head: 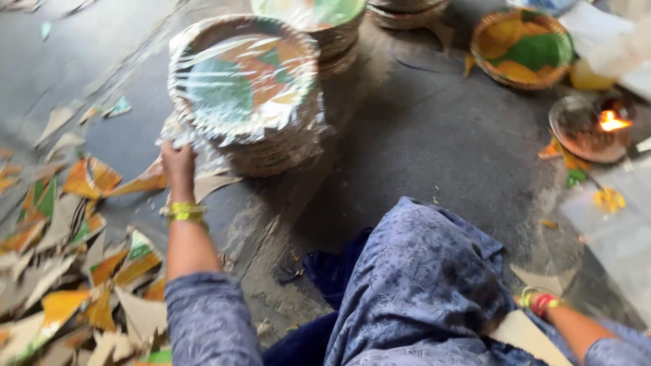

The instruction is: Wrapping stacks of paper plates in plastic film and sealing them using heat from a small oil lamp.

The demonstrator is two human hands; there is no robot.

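1. Grey concrete floor lies under everything, dusty and cracked, and the person sits on it in blue patterned cloth.
2. At the middle of the scene stands a stack of round paper plates, wrapped in clear crinkled plastic film; the top plate shows green and orange patches under the shine.
3. The left hand is at the lower left edge of that stack, fingers closed on the loose film there; the stack rises just above and to the right of the grip.
4. The stack leans a little, its top face tipped toward the viewer, its axis running up and slightly away from the hand.
5. Yellow bangles ring the left wrist below the stack.
6. The right hand is far to the lower right of the stack, mostly hidden behind the cloth, so I cannot tell how its fingers are set; it sits against a flat piece of brown card.
7. Left of the stack lie scattered card trimmings, pointed, orange, green and plain brown.
8. Right of the stack are a woven-edged plate and a shallow metal dish with a small flame.
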